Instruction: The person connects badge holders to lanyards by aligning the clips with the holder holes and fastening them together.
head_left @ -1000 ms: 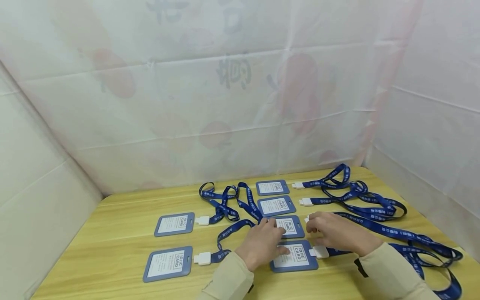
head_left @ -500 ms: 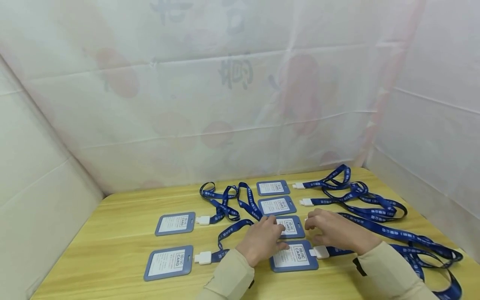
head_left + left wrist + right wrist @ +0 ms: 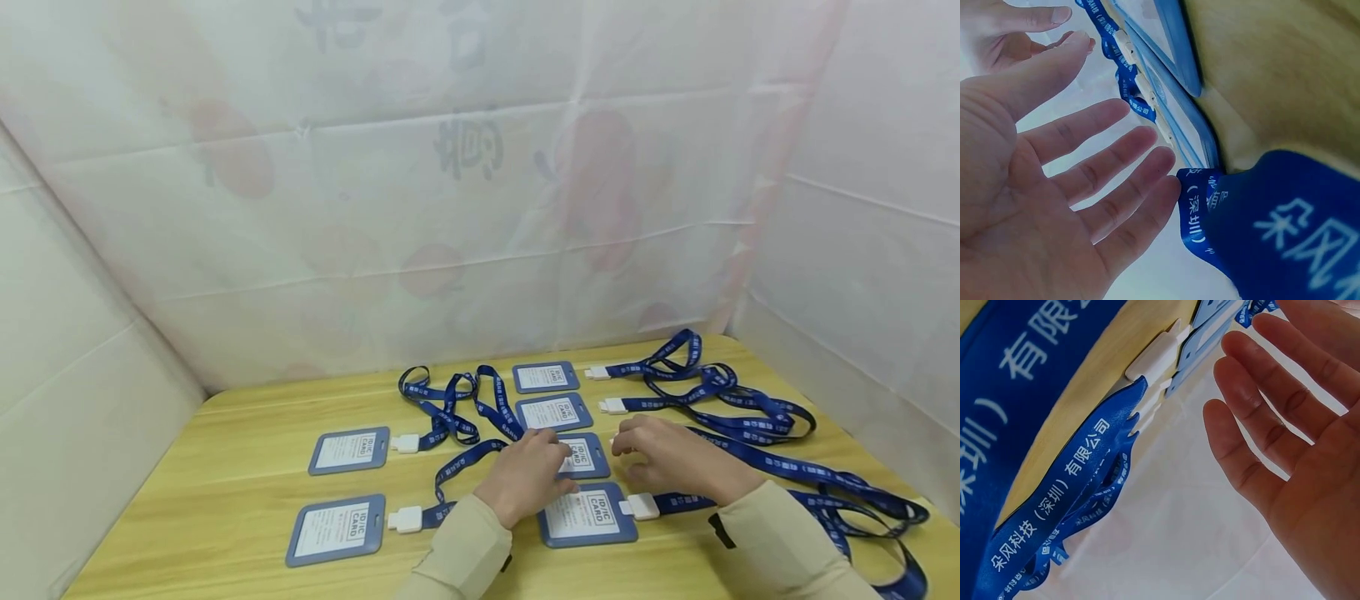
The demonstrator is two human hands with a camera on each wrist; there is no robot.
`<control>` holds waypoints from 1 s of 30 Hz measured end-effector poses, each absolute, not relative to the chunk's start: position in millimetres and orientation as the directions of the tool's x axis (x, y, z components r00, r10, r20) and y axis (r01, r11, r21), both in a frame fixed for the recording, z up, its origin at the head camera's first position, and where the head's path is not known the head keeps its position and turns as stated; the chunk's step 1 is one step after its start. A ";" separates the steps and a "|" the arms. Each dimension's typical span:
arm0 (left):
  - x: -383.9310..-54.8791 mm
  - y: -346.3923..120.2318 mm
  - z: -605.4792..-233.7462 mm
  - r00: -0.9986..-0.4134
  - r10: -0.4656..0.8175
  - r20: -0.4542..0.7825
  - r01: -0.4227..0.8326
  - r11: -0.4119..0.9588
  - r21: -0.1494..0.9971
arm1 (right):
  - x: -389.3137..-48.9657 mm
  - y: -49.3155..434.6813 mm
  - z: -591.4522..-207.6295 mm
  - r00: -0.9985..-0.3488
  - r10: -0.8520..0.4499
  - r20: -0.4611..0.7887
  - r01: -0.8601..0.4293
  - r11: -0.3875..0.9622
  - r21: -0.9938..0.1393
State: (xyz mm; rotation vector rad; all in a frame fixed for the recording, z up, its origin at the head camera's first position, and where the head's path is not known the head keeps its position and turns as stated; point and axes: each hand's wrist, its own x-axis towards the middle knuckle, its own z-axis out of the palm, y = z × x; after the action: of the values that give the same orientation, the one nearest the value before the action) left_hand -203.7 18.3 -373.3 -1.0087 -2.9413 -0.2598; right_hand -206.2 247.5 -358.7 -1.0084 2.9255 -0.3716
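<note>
My left hand (image 3: pixel 528 475) hovers over the left part of a blue card holder (image 3: pixel 597 458), third in the right-hand column, and hides part of it. Its fingers are loosely spread and hold nothing in the left wrist view; the little fingertip appears close to a blue lanyard (image 3: pixel 1194 212). Nearer me lies the front card holder (image 3: pixel 588 517), with a white clip (image 3: pixel 643 506) at its slot end. Above and behind that clip is my right hand (image 3: pixel 667 457), fingers relaxed, with nothing in the palm in the right wrist view. It mostly hides the third holder's clip.
Two more card holders (image 3: pixel 546 376) lie behind, their white clips (image 3: pixel 612 405) apart from them. On the left are two others, one rear (image 3: pixel 348 450) and one front (image 3: pixel 336 529), with lanyards (image 3: pixel 450 408). Tangled lanyards (image 3: pixel 757 412) cover the right side. White cloth walls (image 3: pixel 375 208) surround the wooden table (image 3: pixel 225 467).
</note>
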 end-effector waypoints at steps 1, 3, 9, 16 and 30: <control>-203.8 18.5 -373.3 -0.790 0.608 0.074 0.612 0.776 0.151 | -206.4 247.8 -358.6 -0.797 -0.602 0.048 -0.595 0.768 -0.235; -204.6 18.9 -373.6 -0.789 0.609 0.076 0.613 0.775 0.154 | -206.5 248.3 -358.6 -0.808 -0.587 0.041 -0.578 0.779 -0.244; -206.1 20.0 -373.3 -0.786 0.612 0.090 0.618 0.772 0.150 | -206.0 247.4 -358.7 -0.816 -0.576 0.051 -0.570 0.788 -0.234; -208.2 19.0 -373.5 -0.794 0.603 0.077 0.607 0.782 0.142 | -206.8 247.4 -358.9 -0.816 -0.573 0.073 -0.574 0.790 -0.216; -212.4 10.9 -373.4 -0.822 0.563 0.083 0.569 0.811 0.135 | -208.0 251.3 -358.2 -0.829 -0.557 0.049 -0.551 0.801 -0.234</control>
State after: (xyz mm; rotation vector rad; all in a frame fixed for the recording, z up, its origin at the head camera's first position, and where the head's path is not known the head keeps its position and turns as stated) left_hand -212.4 10.9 -373.4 -0.9236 -2.9524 -0.2391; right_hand -208.0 251.3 -358.2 -0.9108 2.9601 -0.3747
